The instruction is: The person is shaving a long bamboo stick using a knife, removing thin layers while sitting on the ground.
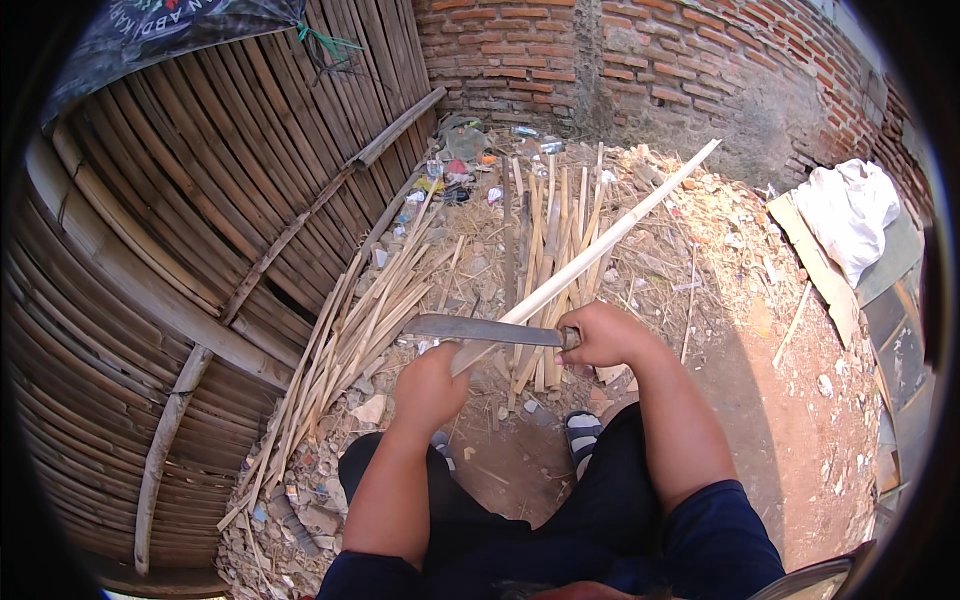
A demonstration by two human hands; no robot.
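My right hand (pixel 597 335) is closed round the short handle of a machete (pixel 487 329). Its wide dark blade points left and crosses over a long pale bamboo strip (pixel 620 232). Near the strip's lower end, my left hand (pixel 430 385) is wrapped round it, just below the blade. From there the strip slants up and away to the far right. Blade and strip overlap in view; whether the edge touches or bites into the strip I cannot tell.
Split bamboo strips (pixel 355 330) lie in a heap along the bamboo wall (pixel 190 180) at left. More strips (pixel 548 230) lie straight ahead on rubble. A brick wall (pixel 690 60) closes the far side. At right are a white sack (pixel 850 215) and a cardboard piece (pixel 815 265).
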